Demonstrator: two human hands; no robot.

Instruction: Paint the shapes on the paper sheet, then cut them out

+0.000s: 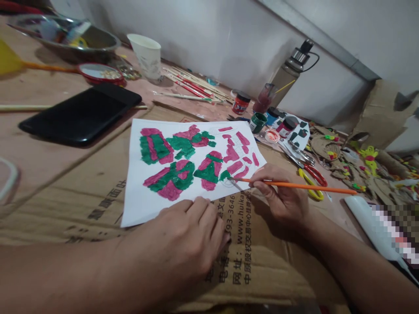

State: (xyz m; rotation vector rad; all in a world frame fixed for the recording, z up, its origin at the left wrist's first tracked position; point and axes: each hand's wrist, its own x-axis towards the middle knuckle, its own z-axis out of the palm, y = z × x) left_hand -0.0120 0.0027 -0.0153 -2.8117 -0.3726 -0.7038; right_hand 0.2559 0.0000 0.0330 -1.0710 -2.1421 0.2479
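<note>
A white sheet of paper (140, 209) lies on flattened cardboard, covered with pink and green painted shapes and a few pencil outlines. My right hand (284, 196) pinches an orange paintbrush (301, 186) near its tip end. The bristles touch a green patch at the sheet's lower right. At the near edge of the paper rests my left hand (193, 231), its fingers curled over that edge. Its fingertips are partly hidden. An uncapped jar of green paint (258, 123) stands just beyond the sheet's far right corner.
Red (241, 104) and pink (286, 127) paint jars stand behind, near a bottle (290, 72). Scissors (310, 183) lie to the right. A black phone (81, 115), a paper cup (145, 56), thin sticks (196, 85) and a metal bowl (104, 43) are left and back.
</note>
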